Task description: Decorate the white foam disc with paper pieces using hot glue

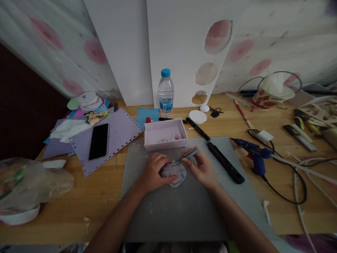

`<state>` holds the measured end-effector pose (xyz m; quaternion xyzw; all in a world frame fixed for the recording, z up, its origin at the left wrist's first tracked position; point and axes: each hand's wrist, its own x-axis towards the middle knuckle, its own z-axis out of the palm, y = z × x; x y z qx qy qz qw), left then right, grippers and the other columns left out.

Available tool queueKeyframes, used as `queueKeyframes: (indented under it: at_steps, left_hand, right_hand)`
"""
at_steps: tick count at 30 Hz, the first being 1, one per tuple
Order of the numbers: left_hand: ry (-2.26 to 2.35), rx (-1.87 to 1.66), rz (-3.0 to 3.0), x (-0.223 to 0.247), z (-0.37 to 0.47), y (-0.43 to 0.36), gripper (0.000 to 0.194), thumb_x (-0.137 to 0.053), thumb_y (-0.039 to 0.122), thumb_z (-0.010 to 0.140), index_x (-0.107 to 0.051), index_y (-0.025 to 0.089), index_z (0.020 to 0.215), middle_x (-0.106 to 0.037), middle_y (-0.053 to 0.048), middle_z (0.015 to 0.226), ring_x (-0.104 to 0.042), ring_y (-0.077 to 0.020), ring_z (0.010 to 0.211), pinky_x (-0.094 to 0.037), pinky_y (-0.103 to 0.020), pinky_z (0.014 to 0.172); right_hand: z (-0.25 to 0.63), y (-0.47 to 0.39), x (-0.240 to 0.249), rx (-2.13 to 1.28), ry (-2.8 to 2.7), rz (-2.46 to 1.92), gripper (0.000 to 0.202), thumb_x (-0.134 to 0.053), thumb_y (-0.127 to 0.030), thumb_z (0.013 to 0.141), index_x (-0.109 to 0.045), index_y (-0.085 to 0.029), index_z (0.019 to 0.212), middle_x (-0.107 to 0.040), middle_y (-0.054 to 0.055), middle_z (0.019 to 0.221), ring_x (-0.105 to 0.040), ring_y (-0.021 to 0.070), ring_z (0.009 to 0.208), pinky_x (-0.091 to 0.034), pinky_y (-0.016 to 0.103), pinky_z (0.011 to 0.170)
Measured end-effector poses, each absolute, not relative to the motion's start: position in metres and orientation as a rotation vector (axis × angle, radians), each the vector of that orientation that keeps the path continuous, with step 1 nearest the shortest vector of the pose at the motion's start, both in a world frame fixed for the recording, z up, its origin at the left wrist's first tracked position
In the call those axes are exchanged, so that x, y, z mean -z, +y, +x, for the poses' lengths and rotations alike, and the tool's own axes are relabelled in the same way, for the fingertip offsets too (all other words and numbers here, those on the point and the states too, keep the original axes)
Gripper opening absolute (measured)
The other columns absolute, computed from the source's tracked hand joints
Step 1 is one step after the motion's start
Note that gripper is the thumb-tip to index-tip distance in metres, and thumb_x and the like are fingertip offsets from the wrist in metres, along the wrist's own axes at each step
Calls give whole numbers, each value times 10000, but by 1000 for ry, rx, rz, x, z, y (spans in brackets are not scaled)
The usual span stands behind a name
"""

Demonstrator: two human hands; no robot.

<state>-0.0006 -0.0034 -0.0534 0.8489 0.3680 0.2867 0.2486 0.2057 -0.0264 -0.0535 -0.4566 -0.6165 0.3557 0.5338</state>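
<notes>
A small round disc [174, 174] with a pale middle and a blue, pink and white rim lies over the grey cutting mat. My left hand [156, 173] grips its left side, thumb across the near edge and fingers at the far edge. Pinched in my right hand [199, 167] are teal tweezers [190, 154], slanting down to the left, their tips at the disc's upper edge. Just beyond both hands stands an open pale pink box [165, 142] with small bits inside. The cutting mat [173, 218] lies beneath my forearms.
To the right lie a black utility knife [225, 163], a black marker [198, 128] and a blue glue gun [254, 153] with its cable. A water bottle [166, 95] stands behind the box. At left, a phone [99, 141] rests on purple paper [121, 128].
</notes>
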Motion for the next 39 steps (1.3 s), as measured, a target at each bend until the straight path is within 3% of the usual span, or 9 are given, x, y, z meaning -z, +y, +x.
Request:
queueKeyframes:
  at_steps: [39]
  left_hand:
    - [1002,-760,2297,52,0,-3,434,-754,486,701,-642,193,1000,-643,-75,992,-572,-252,958,-431,-401,852]
  right_hand:
    - [204,-25,56,-798,-1425,-1148,88,-621,-278,865,-584,-236,934,-616,33,884,-608,199,846,-500,361,780]
